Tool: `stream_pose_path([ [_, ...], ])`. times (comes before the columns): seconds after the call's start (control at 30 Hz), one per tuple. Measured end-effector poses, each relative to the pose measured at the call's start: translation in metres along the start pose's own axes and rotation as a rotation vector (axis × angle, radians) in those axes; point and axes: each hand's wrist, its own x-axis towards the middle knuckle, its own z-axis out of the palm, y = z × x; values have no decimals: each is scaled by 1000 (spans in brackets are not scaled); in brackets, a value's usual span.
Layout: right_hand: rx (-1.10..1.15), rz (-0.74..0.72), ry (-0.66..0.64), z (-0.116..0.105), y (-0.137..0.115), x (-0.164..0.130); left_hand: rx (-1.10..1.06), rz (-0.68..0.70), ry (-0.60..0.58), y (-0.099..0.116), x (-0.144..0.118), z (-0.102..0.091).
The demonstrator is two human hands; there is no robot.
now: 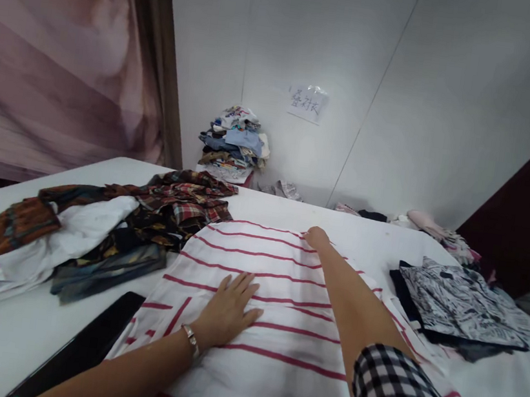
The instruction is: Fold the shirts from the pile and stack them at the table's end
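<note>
The striped shirt (266, 265) lies on the counter (266, 210) under my left fingers (236, 280), which are spread wide and flat on it, while my right fingers (310, 234) are curled narrow and seem to pinch its far edge. If I tug with the right before the left presses evenly, I expect the cloth to skid and ruck into creases between them. If the pinch takes too little, the edge could slip out. The shirt's loose part, right of my right forearm (347, 294), could get snagged or dragged crooked by that arm. Left of my left fingers, the shirt's border meets a black slab (85, 341), and beyond it the clothes heap (173, 206) nearly touches; a sideways sweep might catch either. Past my right fingers, a paper sign (307, 104) on the wall (326, 31) reads, as best I can tell, 叠衬衣. The printed pile (461, 301) to their right bears markings too blurred to read, and I see no brand.
</note>
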Motion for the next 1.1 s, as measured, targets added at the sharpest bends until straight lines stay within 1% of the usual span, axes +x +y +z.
stream_pose_path([
  [0.07, 53, -1, 44, -5, 1, -6, -7, -3, 0, 0, 0, 0],
  [0.13, 120, -20, 114, -16, 5, -20, -19, 2, 7, 0, 0, 1],
  [0.2, 177, -45, 186, -26, 12, -47, -39, 11, 24, -1, 0, 3],
  [0.27, 246, -126, 207, -31, 25, -87, -59, 13, 44, -1, 1, 5],
  [0.3, 295, -212, 180, -32, 33, -110, -67, 10, 52, -1, 1, 5],
  [0.33, 326, -310, 99, -32, 42, -134, -74, 8, 57, -1, 1, 5],
  [0.4, 244, -439, -169, -32, 57, -178, -83, 6, 57, 0, 2, 6],
  [0.43, 195, -469, -268, -33, 61, -195, -88, 8, 58, 0, 3, 6],
  [0.47, 157, -473, -322, -36, 64, -208, -92, 9, 60, 0, 3, 7],
  [0.5, 143, -464, -326, -41, 63, -214, -97, 10, 63, 0, 3, 7],
  [0.53, 144, -447, -282, -46, 60, -215, -101, 10, 66, 0, 4, 7],
  [0.57, 151, -426, -207, -52, 54, -211, -104, 9, 67, 0, 4, 7],
  [0.63, 128, -385, -71, -61, 37, -192, -106, 10, 64, 0, 5, 6],
  [0.67, 77, -352, -35, -62, 27, -180, -104, 11, 60, 0, 5, 6],
  [0.73, -81, -254, -56, -55, 7, -154, -104, 12, 55, 0, 6, 3],
  [0.8, -221, -172, -141, -37, -11, -134, -109, 6, 50, 1, 5, 1],
  [0.87, -286, -132, -213, -13, -23, -122, -114, -4, 35, 2, 4, 0],
  [0.93, -302, -122, -256, 8, -29, -116, -120, -8, 20, 2, 2, 1],
  [0.97, -303, -123, -263, 16, -30, -115, -127, -10, 22, 2, 2, 2],
  [1.03, -277, -132, -244, 21, -29, -112, -146, -24, 38, -1, 5, 4],
  [1.1, -221, -132, -188, 12, -25, -106, -168, -37, 89, -6, 13, 2],
])
